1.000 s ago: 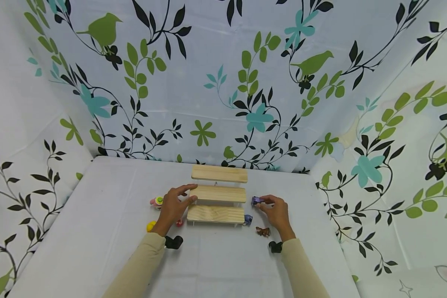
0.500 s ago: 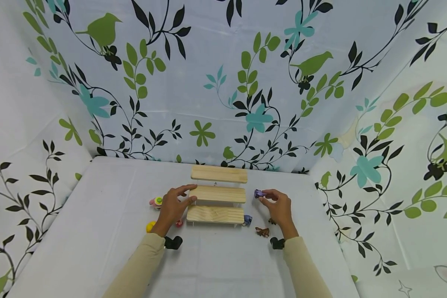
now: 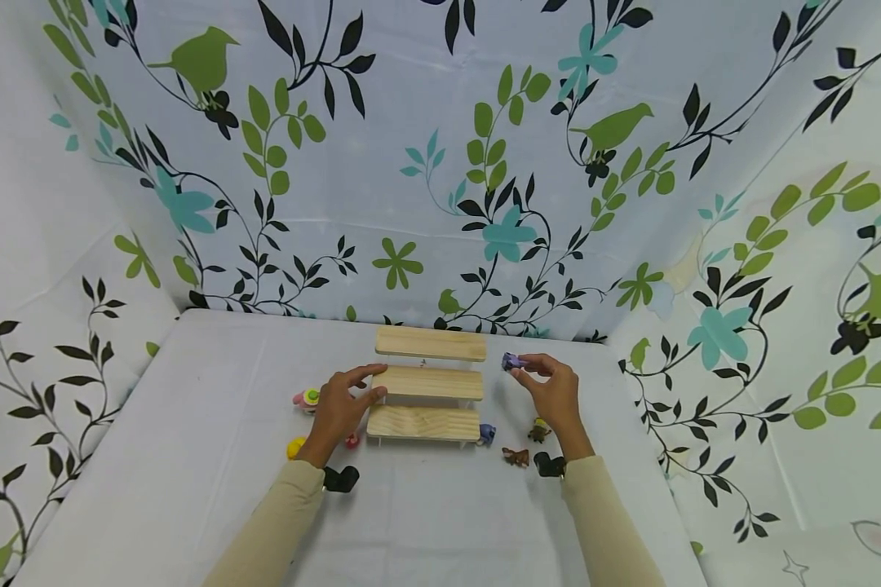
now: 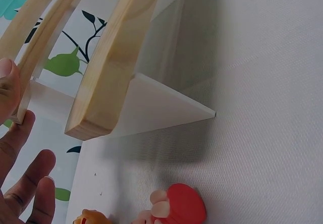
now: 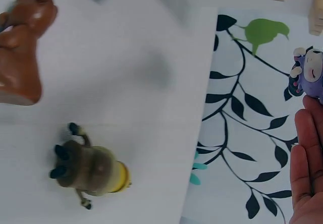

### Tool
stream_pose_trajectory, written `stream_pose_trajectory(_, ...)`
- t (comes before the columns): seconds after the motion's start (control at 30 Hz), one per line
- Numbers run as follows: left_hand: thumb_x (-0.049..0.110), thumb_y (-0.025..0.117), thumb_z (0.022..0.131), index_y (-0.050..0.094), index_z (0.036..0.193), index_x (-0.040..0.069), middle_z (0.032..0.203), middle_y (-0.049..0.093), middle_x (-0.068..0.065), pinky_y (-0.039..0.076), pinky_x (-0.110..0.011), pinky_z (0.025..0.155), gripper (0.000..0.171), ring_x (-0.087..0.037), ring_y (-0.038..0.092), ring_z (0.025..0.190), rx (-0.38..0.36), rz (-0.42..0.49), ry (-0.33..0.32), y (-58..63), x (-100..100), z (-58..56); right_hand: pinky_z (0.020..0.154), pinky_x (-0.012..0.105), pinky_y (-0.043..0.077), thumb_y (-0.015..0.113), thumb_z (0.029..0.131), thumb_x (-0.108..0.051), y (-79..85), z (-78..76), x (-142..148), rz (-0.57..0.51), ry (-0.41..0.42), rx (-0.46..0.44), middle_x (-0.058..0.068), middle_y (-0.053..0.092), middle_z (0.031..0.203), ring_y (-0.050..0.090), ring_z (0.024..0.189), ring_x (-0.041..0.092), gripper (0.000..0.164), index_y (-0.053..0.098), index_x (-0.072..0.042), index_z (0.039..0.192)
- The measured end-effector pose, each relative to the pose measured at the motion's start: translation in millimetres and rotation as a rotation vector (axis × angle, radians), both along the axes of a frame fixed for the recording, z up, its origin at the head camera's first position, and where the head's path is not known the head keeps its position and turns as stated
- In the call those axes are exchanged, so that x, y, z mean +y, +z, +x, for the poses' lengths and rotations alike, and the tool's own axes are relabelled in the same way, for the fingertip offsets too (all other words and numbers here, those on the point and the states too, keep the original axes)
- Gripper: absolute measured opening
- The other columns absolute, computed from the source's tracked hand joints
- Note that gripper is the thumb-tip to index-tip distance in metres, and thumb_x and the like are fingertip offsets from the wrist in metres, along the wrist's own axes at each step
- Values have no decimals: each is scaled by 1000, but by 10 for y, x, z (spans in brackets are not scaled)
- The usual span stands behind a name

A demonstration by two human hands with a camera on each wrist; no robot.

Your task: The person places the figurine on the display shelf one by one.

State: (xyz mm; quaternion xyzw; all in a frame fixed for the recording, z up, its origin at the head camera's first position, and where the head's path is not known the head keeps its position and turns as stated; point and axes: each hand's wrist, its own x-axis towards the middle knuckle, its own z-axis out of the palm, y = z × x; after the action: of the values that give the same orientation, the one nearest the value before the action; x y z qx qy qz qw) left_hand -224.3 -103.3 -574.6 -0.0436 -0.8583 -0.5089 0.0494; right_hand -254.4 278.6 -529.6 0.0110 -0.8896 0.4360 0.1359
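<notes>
A three-tier display stand (image 3: 424, 421) with pale wooden planks and white side supports stands mid-table. My left hand (image 3: 340, 408) grips the left end of its middle plank; the left wrist view shows thumb and finger at the plank's end (image 4: 24, 103). Off the stand's right side, level with the upper tiers, my right hand (image 3: 555, 397) pinches a small purple figurine (image 3: 511, 362) between thumb and fingertips. In the right wrist view this figurine (image 5: 310, 70) has a white face and faces the camera, partly cut off by the frame edge.
Right of the stand are a blue figurine (image 3: 487, 434), a brown one (image 3: 515, 457) and a brown-and-yellow one (image 3: 539, 430). Beside the left hand lie pink (image 3: 307, 399), yellow (image 3: 296, 447) and red (image 3: 351, 440) toys. A patterned cloth (image 3: 411, 204) hangs behind the table.
My right hand has moved away from me and slightly right with the purple figurine, uncovering the brown-and-yellow figurine. The left hand and the stand have stayed in place.
</notes>
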Motion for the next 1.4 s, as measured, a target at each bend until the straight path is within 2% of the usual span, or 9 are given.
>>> stream_pose_trajectory(0.27,33,80,96,71,140,31,144,68,-3,47,-40,90,45,-29,63,118,-1,-1,3,-12,-13,8,105,54,52,85,93,-31,172,-44,-65,-19,23,44,7,79,115,69,113,27,28,80,-16,117)
stream_pose_trajectory(0.4,35,80,95,71,140,31,144,68,-4,48,-39,89,46,-30,63,118,7,-7,2,-21,-22,9,101,48,53,85,93,-32,244,-71,-125,-14,39,88,8,80,112,69,110,27,30,80,-15,117)
stream_pose_trajectory(0.57,36,80,95,71,140,31,144,68,-4,48,-39,89,46,-30,63,117,14,-15,2,-24,-30,15,101,47,52,85,93,-30,317,-100,-225,-32,64,119,8,79,111,69,108,27,30,80,-13,117)
stream_pose_trajectory(1.0,35,80,95,72,139,32,142,69,-4,49,-40,89,45,-29,64,117,23,-14,12,-46,-33,12,101,47,53,85,93,-27,444,-174,-511,-64,142,159,8,80,113,72,107,26,29,80,-12,118)
stream_pose_trajectory(1.4,33,80,95,72,139,33,143,68,-4,48,-42,90,44,-30,63,118,-2,-8,10,-5,-15,21,101,46,53,85,94,-26,527,-238,-775,-52,211,188,5,80,113,73,108,24,28,80,-13,117)
